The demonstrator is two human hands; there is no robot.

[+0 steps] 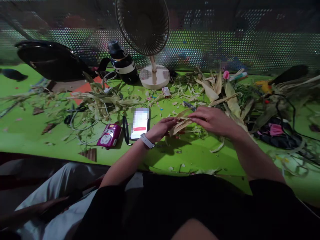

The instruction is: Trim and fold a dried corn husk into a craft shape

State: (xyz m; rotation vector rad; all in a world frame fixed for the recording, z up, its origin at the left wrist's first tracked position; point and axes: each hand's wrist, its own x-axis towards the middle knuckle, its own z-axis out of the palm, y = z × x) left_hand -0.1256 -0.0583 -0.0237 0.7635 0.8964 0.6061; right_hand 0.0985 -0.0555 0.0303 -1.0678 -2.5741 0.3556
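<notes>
A bright green table [30, 133] fills the middle of the view, its surface strewn with dry husk scraps and paper bits. Behind it runs a perforated metal screen [250, 46] across the whole width, with blurred colours showing through the holes. A cream desk fan [143, 26] stands on a round base near the screen, beside a dark water bottle [122, 63] and a black round lid-like object [50, 60] to the left. A purple power strip [110, 135] lies near a phone [140, 123] propped up with a lit screen. The light is dim, falling mostly on the tabletop
</notes>
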